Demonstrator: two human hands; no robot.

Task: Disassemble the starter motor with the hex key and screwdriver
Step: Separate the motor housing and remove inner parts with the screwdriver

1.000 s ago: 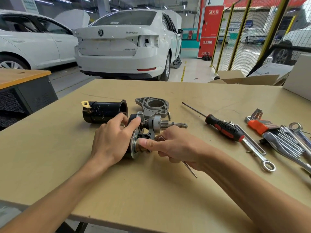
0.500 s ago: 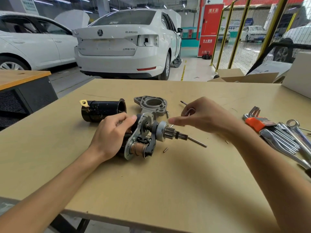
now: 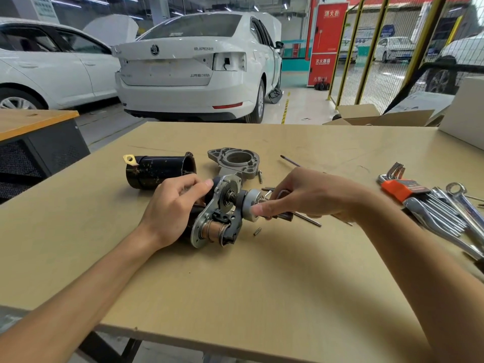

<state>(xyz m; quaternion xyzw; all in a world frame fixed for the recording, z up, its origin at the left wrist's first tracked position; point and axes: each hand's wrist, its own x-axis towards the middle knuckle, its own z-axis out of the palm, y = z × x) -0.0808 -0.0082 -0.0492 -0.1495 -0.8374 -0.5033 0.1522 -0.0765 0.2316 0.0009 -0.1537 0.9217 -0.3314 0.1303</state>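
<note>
Starter motor (image 3: pixel 222 216) between gripping left hand (image 3: pixel 170 208) and, seemingly pinching, right hand (image 3: pixel 309 197).

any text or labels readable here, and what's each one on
"消火栓": white sign at the top of the red cabinet.
"SUPERB": boot lid of the white car, faint.
Chinese badge lower on that lid: too blurred.
Cabinet's lower white lettering: too blurred.
Tools and starter motor: no readable text.

One head-worn wide-angle view looks forward and down, close over the table (image 3: pixel 262 297), cars (image 3: pixel 188 66) beyond
</note>
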